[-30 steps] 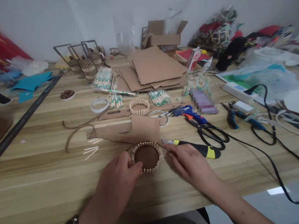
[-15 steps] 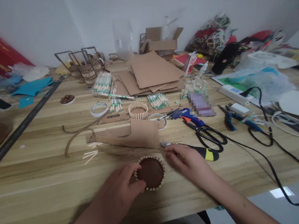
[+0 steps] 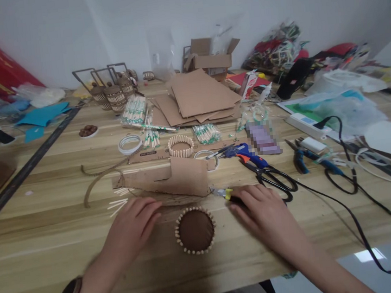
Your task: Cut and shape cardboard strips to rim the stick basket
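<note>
The wood-grained table point(image 3: 45, 246) before you ran back to a pale wall point(image 3: 123, 28), with stacked cardboard point(image 3: 204, 92) and an open carton point(image 3: 212, 61) toward it. The stick-rimmed brown disc point(image 3: 195, 231) lay near your edge, between your hands, touching neither. Your left hand point(image 3: 135, 222) was half-curled; whether it pinched anything, I couldn't tell. Your right hand point(image 3: 263, 209) covered the utility knife's point(image 3: 227, 193) handle, its grip hidden.

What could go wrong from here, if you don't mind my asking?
The right hand covers the handle of the utility knife, whose metal end points at the cut cardboard and might nick it. The left hand might scatter the nearby loose sticks. The stick-walled round base, between the hands, could be knocked.
</note>
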`<action>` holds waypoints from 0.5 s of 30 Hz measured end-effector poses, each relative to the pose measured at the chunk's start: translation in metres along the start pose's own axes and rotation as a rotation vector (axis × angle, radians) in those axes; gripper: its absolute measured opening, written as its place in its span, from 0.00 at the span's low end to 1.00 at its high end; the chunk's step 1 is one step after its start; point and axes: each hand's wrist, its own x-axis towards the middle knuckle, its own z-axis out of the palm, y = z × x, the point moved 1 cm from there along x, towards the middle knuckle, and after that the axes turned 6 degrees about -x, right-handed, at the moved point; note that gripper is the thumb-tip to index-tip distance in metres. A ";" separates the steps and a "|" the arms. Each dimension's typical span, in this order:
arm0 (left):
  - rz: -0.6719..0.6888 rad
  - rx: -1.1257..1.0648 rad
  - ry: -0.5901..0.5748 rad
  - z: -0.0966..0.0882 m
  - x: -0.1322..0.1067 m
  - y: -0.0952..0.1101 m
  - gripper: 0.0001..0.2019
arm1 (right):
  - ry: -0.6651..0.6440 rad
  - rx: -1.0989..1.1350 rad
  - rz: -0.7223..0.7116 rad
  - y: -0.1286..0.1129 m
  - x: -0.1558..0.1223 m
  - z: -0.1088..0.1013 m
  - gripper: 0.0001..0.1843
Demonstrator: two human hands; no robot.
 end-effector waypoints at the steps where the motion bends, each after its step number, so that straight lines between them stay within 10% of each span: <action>1: -0.010 0.016 -0.012 0.002 -0.001 -0.005 0.14 | -0.003 -0.040 0.011 0.004 -0.004 0.001 0.14; 6: 0.008 -0.008 -0.019 0.001 0.003 -0.001 0.14 | -0.089 -0.110 0.050 0.027 -0.018 0.005 0.18; 15: 0.332 -0.146 -0.124 -0.006 0.009 0.070 0.17 | -0.019 -0.391 0.197 0.029 -0.016 -0.006 0.19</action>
